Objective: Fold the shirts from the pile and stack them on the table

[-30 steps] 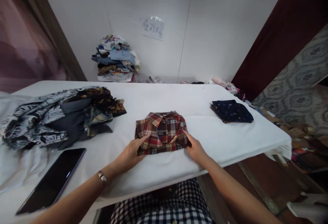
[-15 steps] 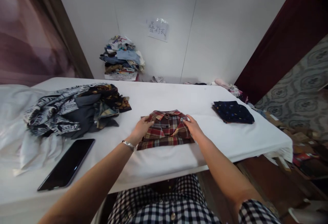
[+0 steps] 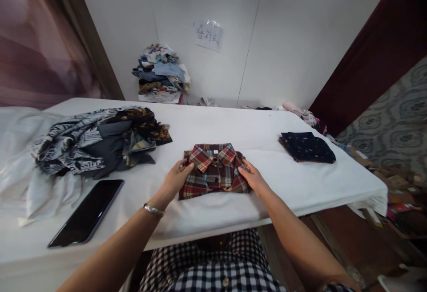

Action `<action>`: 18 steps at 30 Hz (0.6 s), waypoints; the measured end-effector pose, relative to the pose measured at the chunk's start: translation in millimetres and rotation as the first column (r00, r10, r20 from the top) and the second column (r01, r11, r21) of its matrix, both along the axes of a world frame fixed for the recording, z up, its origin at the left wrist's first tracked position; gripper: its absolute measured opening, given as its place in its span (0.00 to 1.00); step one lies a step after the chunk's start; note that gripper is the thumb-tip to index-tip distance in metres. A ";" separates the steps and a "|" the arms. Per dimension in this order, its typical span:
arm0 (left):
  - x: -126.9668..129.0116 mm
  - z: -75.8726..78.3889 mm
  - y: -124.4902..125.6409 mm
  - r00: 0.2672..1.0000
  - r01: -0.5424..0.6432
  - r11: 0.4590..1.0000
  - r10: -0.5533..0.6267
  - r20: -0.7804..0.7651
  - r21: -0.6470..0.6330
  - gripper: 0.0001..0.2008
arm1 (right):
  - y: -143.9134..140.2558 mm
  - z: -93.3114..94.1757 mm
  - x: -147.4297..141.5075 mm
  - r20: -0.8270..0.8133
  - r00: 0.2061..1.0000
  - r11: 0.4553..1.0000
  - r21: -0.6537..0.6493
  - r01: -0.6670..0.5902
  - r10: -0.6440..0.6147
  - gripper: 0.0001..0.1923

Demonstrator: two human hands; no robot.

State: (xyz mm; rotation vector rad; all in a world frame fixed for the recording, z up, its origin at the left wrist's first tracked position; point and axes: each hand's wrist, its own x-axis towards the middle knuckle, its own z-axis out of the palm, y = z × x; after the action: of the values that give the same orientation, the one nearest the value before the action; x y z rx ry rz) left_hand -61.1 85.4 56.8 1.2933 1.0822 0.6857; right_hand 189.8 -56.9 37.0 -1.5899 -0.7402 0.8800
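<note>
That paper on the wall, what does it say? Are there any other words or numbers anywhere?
"叠衬衣": handwritten, as best I can read it, on the paper sign taped to the wall.
White collar tag of the plaid shirt: too small to read.
Dark phone screen: nothing to read.

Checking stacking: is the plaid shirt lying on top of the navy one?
No, the plaid shirt lies apart from the navy shirt, bare table between them.

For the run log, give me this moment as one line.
left hand: on folded red plaid shirt, left edge | right hand: on its right edge | shirt: collar up, on white table | phone: left
</note>
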 end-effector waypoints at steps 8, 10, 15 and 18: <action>18.7 -9.6 4.4 1.000 0.022 0.962 -0.023 0.000 0.271 0.23 | 3.8 1.2 4.2 0.337 0.940 0.996 0.083 0.025 -0.052 0.28; 15.6 -11.5 6.6 0.999 0.028 0.983 -0.021 -0.043 0.182 0.23 | 1.8 -3.8 8.3 0.422 0.907 1.000 0.007 -0.005 0.002 0.26; 14.2 2.6 20.3 0.999 0.042 0.999 -0.043 -0.033 -0.013 0.22 | 10.2 1.8 19.5 0.582 0.813 0.993 -0.107 0.056 0.016 0.25; 25.4 9.9 28.3 0.995 -0.001 0.998 0.007 -0.100 0.057 0.24 | 27.7 10.1 22.2 0.605 0.796 0.988 -0.126 0.090 0.004 0.27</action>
State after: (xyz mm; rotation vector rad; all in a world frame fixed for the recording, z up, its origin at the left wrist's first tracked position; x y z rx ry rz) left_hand -35.7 113.6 66.7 1.3873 1.1538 0.6644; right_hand 212.0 -29.3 47.1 -2.0474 -1.0970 0.3777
